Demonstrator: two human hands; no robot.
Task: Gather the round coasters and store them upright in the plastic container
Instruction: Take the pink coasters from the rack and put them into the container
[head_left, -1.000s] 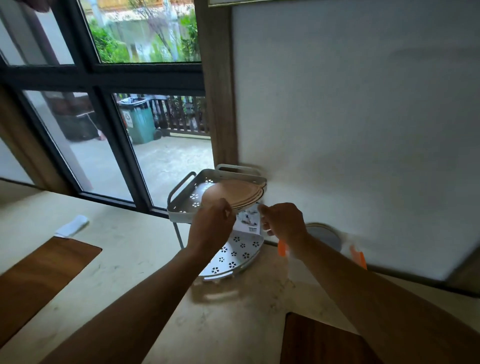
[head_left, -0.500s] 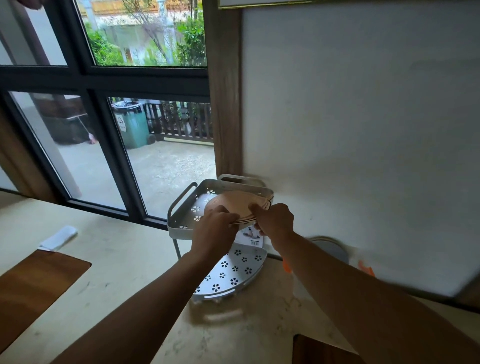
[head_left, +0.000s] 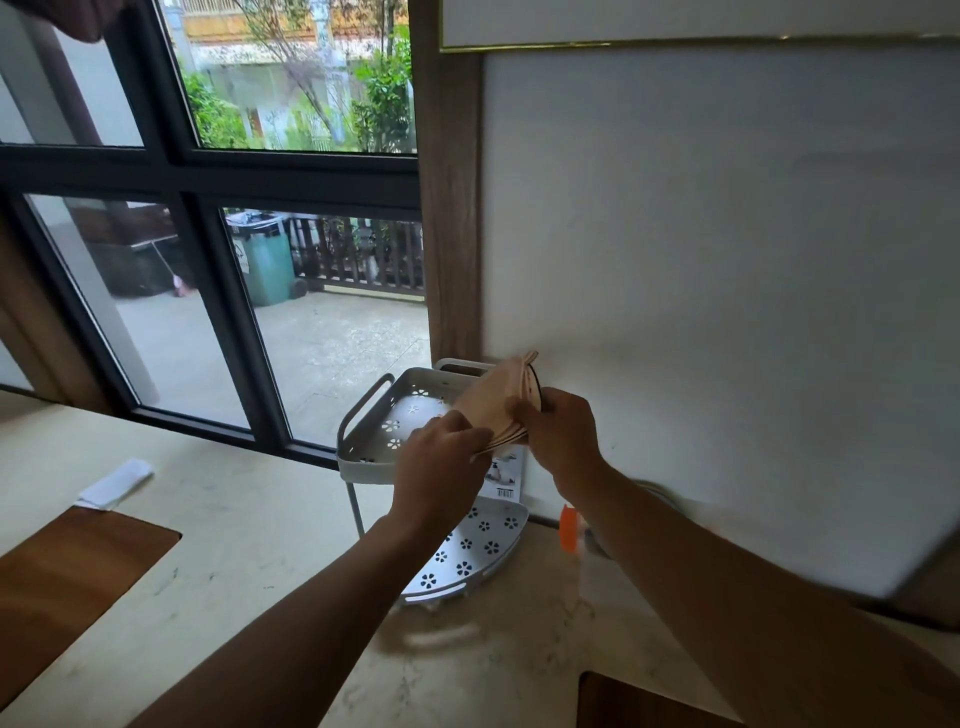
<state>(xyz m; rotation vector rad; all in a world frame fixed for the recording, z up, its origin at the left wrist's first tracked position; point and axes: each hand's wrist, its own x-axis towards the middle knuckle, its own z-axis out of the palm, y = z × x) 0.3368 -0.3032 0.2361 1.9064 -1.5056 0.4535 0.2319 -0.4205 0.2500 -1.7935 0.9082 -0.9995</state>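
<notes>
Now both hands grip a tilted stack of round, light-brown wooden coasters, raised just above the top tier of a white plastic two-tier corner rack with flower-shaped holes. At seven o'clock of the stack, the left hand closes on its lower edge. At four o'clock, the right hand pinches the right edge. The rack stands on a pale stone counter, against the white wall.
</notes>
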